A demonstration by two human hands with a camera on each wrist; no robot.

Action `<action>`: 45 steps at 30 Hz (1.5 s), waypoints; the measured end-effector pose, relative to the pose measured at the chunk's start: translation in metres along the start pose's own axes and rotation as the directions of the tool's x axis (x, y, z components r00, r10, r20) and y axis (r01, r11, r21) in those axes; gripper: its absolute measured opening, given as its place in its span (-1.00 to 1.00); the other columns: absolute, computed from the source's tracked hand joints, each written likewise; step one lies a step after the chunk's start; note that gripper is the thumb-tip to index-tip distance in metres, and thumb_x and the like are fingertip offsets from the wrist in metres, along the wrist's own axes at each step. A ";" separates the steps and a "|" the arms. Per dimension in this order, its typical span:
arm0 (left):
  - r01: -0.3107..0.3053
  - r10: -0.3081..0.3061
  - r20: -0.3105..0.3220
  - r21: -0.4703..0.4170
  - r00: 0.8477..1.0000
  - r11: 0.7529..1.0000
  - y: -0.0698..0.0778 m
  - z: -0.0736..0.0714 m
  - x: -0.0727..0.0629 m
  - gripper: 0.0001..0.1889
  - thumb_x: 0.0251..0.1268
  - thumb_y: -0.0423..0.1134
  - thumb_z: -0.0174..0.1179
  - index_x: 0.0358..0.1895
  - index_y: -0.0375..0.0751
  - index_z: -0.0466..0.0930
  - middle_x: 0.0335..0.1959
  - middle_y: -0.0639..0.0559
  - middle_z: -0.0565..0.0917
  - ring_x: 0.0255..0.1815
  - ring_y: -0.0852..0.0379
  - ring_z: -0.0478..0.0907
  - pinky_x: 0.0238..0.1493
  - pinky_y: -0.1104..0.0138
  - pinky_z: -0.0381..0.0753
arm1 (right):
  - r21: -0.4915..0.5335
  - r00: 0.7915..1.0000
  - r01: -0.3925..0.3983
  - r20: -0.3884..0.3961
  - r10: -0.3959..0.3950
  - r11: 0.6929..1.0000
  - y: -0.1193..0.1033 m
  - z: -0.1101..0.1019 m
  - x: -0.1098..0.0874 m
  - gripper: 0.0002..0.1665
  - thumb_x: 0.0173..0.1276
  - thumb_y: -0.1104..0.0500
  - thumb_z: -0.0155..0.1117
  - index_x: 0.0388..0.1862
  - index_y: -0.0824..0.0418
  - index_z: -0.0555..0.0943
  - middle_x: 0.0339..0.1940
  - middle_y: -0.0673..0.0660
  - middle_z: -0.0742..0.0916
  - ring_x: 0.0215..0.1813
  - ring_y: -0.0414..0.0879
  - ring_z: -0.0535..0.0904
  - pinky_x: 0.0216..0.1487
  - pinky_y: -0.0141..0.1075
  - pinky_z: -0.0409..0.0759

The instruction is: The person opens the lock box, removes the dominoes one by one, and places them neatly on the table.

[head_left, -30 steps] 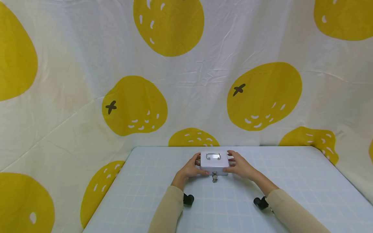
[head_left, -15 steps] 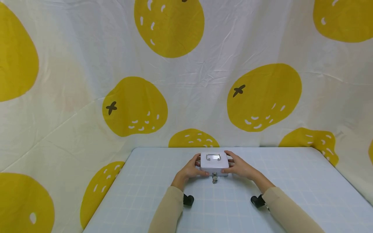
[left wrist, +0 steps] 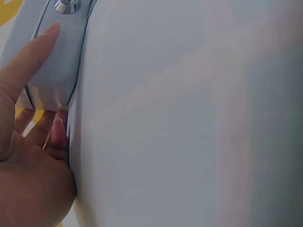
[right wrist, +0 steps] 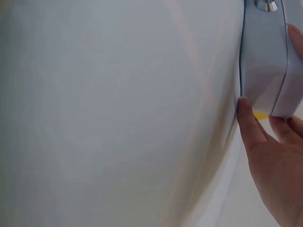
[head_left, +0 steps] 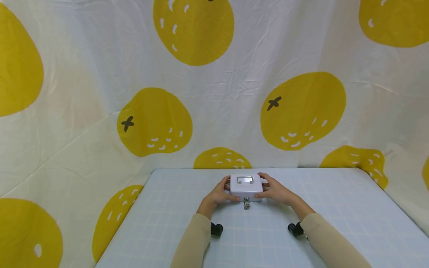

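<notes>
A small white cash box (head_left: 238, 189) sits on the table toward its far edge, lid down. A metal carry handle (head_left: 245, 180) lies on its lid, and keys (head_left: 247, 205) hang from the lock on the front face. My left hand (head_left: 218, 194) grips the left end, with the thumb across the front and the fingers at the side. At the opposite end, my right hand (head_left: 278, 192) holds the box with its thumb on the front corner. Both wrist views show fingertips against the box's ends and the round lock (left wrist: 67, 5) above the thumb or fingers.
A pale checked cloth covers the table (head_left: 161, 230). Right behind its far edge hangs a white curtain (head_left: 228, 123) printed with yellow fruit. Black wrist cameras (head_left: 217, 229) stick out inward from both sleeves.
My right hand and forearm have shifted slightly left, its fingers closing in around the box's right end. The left hand and the box have stayed in place.
</notes>
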State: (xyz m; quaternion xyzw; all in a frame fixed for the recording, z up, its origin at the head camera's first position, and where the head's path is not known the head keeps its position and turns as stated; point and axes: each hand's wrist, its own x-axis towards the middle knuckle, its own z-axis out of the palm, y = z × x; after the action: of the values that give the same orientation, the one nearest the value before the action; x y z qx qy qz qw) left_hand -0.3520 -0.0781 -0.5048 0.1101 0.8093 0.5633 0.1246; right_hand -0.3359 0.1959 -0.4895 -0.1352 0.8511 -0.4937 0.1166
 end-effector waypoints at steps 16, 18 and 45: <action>0.006 -0.006 0.000 0.025 1.000 1.000 0.002 -0.002 0.000 0.04 -0.09 -0.32 0.66 0.53 0.06 0.26 0.38 0.02 0.48 0.11 0.02 0.45 0.38 -0.08 0.29 | -0.032 1.000 0.012 -0.007 -0.012 0.999 0.000 -0.003 0.004 0.17 0.16 -0.10 0.62 0.61 0.08 0.16 0.58 0.25 0.34 0.49 0.34 0.34 0.33 0.19 0.44; 0.012 -0.012 -0.002 0.028 1.000 1.000 0.002 -0.002 0.000 0.04 -0.08 -0.30 0.66 0.54 0.06 0.26 0.38 0.02 0.48 0.11 0.02 0.44 0.38 -0.07 0.30 | -0.029 1.000 0.018 -0.008 -0.018 0.999 0.000 -0.004 0.005 0.17 0.15 -0.10 0.63 0.60 0.09 0.17 0.57 0.24 0.35 0.49 0.33 0.35 0.34 0.18 0.44; 0.001 -0.001 -0.009 0.030 1.000 1.000 0.002 -0.001 0.001 0.04 -0.10 -0.34 0.66 0.52 0.08 0.28 0.29 0.05 0.52 0.11 0.01 0.41 0.37 -0.03 0.29 | -0.023 1.000 0.020 -0.010 -0.020 1.000 -0.002 -0.012 0.012 -0.02 0.26 -0.13 0.53 0.56 0.12 0.32 0.41 0.21 0.54 0.31 0.21 0.54 0.28 0.21 0.46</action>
State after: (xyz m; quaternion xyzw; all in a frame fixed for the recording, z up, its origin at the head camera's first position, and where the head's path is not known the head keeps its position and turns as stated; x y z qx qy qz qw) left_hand -0.3526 -0.0779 -0.5032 0.1091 0.8182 0.5516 0.1196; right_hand -0.3508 0.2006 -0.4821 -0.1426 0.8559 -0.4857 0.1056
